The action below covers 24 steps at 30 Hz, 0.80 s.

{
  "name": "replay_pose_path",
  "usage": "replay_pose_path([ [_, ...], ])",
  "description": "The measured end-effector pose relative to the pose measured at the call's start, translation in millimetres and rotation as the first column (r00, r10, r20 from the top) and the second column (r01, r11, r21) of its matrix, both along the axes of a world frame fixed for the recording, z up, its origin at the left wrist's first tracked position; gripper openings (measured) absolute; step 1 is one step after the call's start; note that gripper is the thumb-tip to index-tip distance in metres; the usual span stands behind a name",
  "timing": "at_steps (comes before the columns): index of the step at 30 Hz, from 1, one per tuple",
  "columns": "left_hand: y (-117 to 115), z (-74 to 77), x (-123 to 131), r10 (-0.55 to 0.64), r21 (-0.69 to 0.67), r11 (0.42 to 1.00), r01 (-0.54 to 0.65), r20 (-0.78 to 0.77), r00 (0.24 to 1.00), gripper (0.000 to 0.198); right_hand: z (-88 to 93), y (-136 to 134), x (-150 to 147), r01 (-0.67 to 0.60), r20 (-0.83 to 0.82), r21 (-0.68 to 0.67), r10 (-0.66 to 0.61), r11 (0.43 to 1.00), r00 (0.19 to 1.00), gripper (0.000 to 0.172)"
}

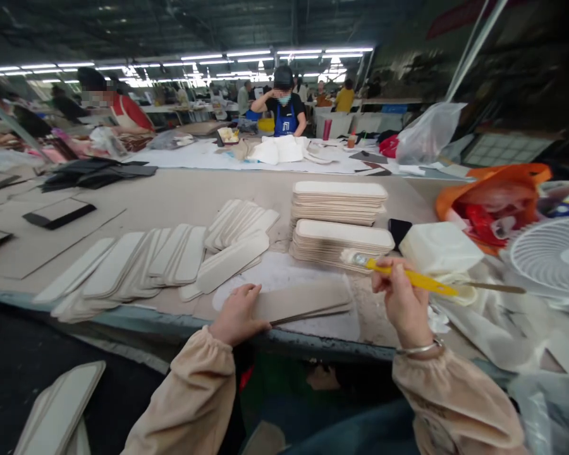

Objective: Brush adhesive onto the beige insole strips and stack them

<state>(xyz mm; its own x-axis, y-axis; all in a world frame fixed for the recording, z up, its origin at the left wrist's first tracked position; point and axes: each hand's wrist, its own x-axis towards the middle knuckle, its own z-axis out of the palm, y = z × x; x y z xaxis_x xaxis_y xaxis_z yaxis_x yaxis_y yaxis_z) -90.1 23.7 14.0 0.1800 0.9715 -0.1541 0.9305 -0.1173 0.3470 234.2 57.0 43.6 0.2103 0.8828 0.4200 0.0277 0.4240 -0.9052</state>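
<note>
Beige and flat, a long worktable (171, 193) with a worn blue-green edge stretches across a large workshop under rows of white fluorescent tubes (249, 54). At the near edge, the left hand (239, 314), thumb and forefinger spread apart, rests at the left end of thin, matte strips (308, 302); whether it clamps them cannot be told. The right hand (403, 300) is wrapped around a yellow-handled paintbrush (377, 266), its pale, clotted bristles near two neat stacks of cream, round-cornered panels (344, 237).
</note>
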Motion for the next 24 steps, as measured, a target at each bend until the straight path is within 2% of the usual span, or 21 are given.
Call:
replay_pose_path([
  [2,-6,-5.2,-4,-0.009,-0.035,0.999,0.009,-0.002,1.000,0.097,-6.6,-4,-18,-0.125,-0.163,-0.115,0.105,0.986,0.981,0.030],
  [5,-6,-10.6,-10,-0.020,-0.035,0.999,0.020,0.024,1.000,0.096,-14.7,-9,-47,-0.283,-0.294,-0.271,0.201,0.920,0.935,0.025],
  [8,-5,-13.2,-15,-0.021,-0.017,1.000,0.022,0.058,0.998,0.093,-21.8,-14,-68,-0.405,-0.300,-0.368,0.305,0.837,0.904,0.024],
  [11,-6,-13.4,-16,-0.025,-0.005,1.000,0.025,0.094,0.995,0.089,-29.2,-16,-78,-0.503,-0.242,-0.385,0.441,0.774,0.864,0.031],
  [13,-6,-12.6,-16,-0.019,0.005,1.000,0.019,0.112,0.994,0.085,-33.3,-16,-82,-0.524,-0.198,-0.373,0.486,0.766,0.851,0.038],
  [16,-7,-10.4,-15,-0.004,0.010,1.000,0.003,0.120,0.993,0.082,-35.5,-14,-90,-0.474,-0.084,-0.415,0.486,0.777,0.870,0.040],
  [19,-8,-8.0,-13,0.007,0.009,1.000,-0.008,0.116,0.993,0.079,-34.0,-14,-103,-0.409,0.015,-0.499,0.480,0.764,0.877,0.031],
  [24,-9,-7.8,-11,0.009,0.029,1.000,-0.013,0.111,0.994,0.073,-32.4,-13,-123,-0.415,0.010,-0.556,0.504,0.720,0.863,0.022],
])
